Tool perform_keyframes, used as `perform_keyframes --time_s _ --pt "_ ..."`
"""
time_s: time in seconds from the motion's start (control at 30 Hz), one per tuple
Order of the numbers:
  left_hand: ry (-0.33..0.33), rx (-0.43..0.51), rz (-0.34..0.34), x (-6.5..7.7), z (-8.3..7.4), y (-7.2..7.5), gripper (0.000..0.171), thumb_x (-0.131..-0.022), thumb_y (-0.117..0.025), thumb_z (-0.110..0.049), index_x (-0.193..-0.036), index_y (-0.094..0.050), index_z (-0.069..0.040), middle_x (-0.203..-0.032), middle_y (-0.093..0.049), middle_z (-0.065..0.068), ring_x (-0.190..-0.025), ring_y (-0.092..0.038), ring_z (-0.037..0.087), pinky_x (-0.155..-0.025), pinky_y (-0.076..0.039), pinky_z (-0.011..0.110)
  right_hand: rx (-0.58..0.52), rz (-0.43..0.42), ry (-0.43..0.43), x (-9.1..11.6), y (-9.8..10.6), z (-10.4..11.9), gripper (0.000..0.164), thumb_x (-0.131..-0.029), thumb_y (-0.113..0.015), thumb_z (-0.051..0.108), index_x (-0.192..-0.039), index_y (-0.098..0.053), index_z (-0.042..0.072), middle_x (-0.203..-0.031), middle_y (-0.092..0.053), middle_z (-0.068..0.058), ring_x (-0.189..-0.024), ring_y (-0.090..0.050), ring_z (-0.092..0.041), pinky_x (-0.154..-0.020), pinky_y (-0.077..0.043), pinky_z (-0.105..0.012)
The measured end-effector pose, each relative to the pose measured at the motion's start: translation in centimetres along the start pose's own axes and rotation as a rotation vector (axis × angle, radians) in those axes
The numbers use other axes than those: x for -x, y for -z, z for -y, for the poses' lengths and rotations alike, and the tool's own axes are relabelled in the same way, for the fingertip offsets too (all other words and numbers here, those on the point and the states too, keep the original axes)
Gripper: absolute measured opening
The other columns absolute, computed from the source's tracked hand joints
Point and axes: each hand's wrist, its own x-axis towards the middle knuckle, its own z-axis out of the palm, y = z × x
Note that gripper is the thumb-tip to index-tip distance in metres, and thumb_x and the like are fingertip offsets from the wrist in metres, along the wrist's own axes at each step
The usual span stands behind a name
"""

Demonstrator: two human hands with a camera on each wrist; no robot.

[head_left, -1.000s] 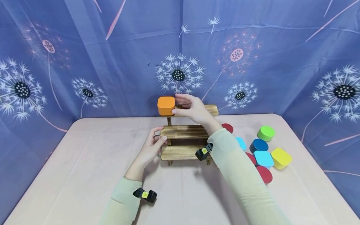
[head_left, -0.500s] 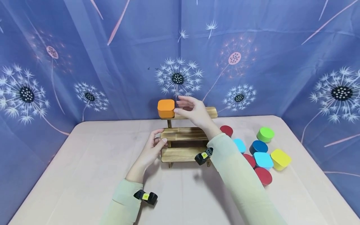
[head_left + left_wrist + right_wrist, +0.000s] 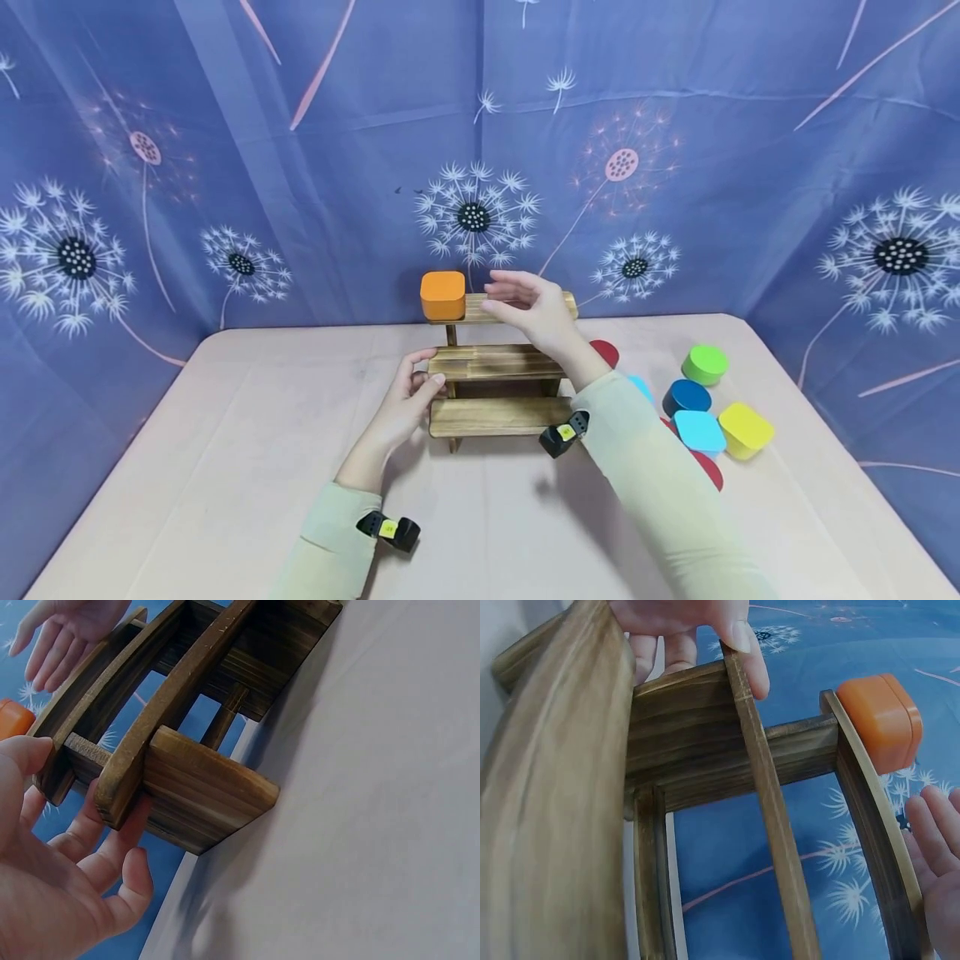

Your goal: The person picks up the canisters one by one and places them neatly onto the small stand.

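Note:
A three-tier wooden stand (image 3: 502,414) stands on the table in the head view. An orange rounded-square box (image 3: 442,297) sits on the left end of its top shelf; the right wrist view shows a lid-like seam on this box (image 3: 881,724). My left hand (image 3: 399,408) grips the left end of the middle shelf, thumb on its upper side and fingers around the end, as the left wrist view shows for that hand (image 3: 67,877). Above the top shelf, to the right of the orange box and apart from it, my right hand (image 3: 542,317) holds nothing, its fingers loosely extended.
To the right of the stand lie several coloured pieces: a green round one (image 3: 705,365), a dark blue round one (image 3: 686,396), a light blue square one (image 3: 700,431), a yellow square one (image 3: 746,430) and red round ones (image 3: 604,353). My right sleeve partly hides some. A patterned blue curtain (image 3: 337,208) hangs behind.
My right hand has moved right, away from the orange box, which stays on the top shelf. The left hand keeps its grip on the stand. The head view has tilted slightly upward.

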Motion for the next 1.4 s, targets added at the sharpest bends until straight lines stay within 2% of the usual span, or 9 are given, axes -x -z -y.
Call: perform_keyframes --time_s 0.17,0.37,0.57,0.6,0.8,1.0,1.1,1.23,1.4 --pt "-0.001 -0.002 0.002 0.0 0.1 0.0 0.044 -0.098 -0.050 -0.016 -0.138 -0.035 -0.022 -0.098 -0.061 0.017 -0.089 -0.062 0.022 -0.070 -0.051 0.033 -0.018 -0.024 0.022 1.1 1.1 -0.5 0.043 -0.084 -0.071 0.011 -0.125 -0.060 0.007 -0.116 -0.065 -0.020 -0.097 -0.065 -0.008 -0.085 -0.051 -0.022" --pt "0.002 -0.008 0.000 0.0 0.1 0.0 0.044 -0.098 -0.050 -0.016 -0.139 -0.035 -0.021 -0.099 -0.060 0.016 -0.090 -0.062 0.021 -0.069 -0.049 0.032 -0.057 -0.049 0.090 2.3 2.2 -0.9 0.041 -0.083 -0.070 0.006 -0.122 -0.060 0.000 -0.112 -0.065 -0.024 -0.092 -0.066 -0.005 -0.086 -0.051 -0.023" --pt "0.008 -0.008 0.001 -0.1 0.1 0.1 0.044 -0.097 -0.050 -0.016 -0.139 -0.035 -0.021 -0.101 -0.060 0.016 -0.090 -0.062 0.021 -0.068 -0.048 0.030 -0.059 -0.050 0.104 3.5 2.9 -1.0 0.041 -0.082 -0.070 0.002 -0.120 -0.058 -0.005 -0.102 -0.071 0.004 -0.093 -0.067 -0.010 -0.083 -0.053 -0.023" --pt "0.008 -0.008 0.002 -0.1 0.1 0.1 0.044 -0.097 -0.050 -0.016 -0.139 -0.035 -0.021 -0.101 -0.060 0.016 -0.090 -0.062 0.021 -0.068 -0.047 0.031 -0.057 -0.049 0.103 3.7 3.0 -1.0 0.041 -0.082 -0.070 0.002 -0.120 -0.058 -0.006 -0.102 -0.071 0.003 -0.093 -0.068 -0.011 -0.082 -0.053 -0.023" --pt "0.017 -0.006 0.011 -0.1 0.0 0.1 0.044 -0.098 -0.050 -0.017 -0.139 -0.034 -0.019 -0.101 -0.060 0.016 -0.091 -0.062 0.021 -0.068 -0.046 0.030 -0.020 -0.016 0.090 4.9 3.8 -1.5 0.039 -0.084 -0.068 0.002 -0.121 -0.058 -0.007 -0.111 -0.064 -0.026 -0.094 -0.067 -0.008 -0.084 -0.053 -0.026" --pt "0.010 -0.022 0.006 -0.1 0.1 0.2 0.044 -0.098 -0.050 -0.017 -0.139 -0.034 -0.021 -0.102 -0.060 0.016 -0.091 -0.062 0.021 -0.067 -0.047 0.030 0.071 -0.005 0.042 6.2 4.8 -2.1 0.040 -0.085 -0.069 0.008 -0.122 -0.059 0.000 -0.113 -0.066 -0.020 -0.100 -0.066 -0.020 -0.086 -0.051 -0.021" --pt "0.010 -0.031 -0.002 0.0 0.2 0.4 0.044 -0.098 -0.050 -0.017 -0.139 -0.035 -0.021 -0.102 -0.060 0.016 -0.091 -0.063 0.021 -0.066 -0.045 0.029 0.115 0.001 0.052 6.9 5.0 -2.6 0.039 -0.085 -0.069 0.008 -0.123 -0.059 0.001 -0.115 -0.065 -0.022 -0.102 -0.065 -0.027 -0.085 -0.051 -0.022" --pt "0.014 -0.023 -0.010 0.0 0.2 0.5 0.044 -0.098 -0.050 -0.016 -0.139 -0.035 -0.022 -0.100 -0.060 0.015 -0.091 -0.063 0.021 -0.069 -0.047 0.031 0.118 0.000 0.075 7.7 5.3 -3.1 0.040 -0.083 -0.069 0.002 -0.121 -0.058 -0.003 -0.114 -0.064 -0.026 -0.101 -0.065 -0.027 -0.088 -0.051 -0.027" --pt "0.010 -0.013 0.002 -0.1 0.2 0.2 0.044 -0.098 -0.050 -0.017 -0.139 -0.035 -0.022 -0.100 -0.060 0.014 -0.092 -0.063 0.022 -0.070 -0.048 0.032 0.169 -0.003 0.030 8.9 6.1 -3.5 0.042 -0.084 -0.069 0.005 -0.124 -0.057 -0.001 -0.115 -0.064 -0.023 -0.102 -0.065 -0.022 -0.093 -0.049 -0.036"
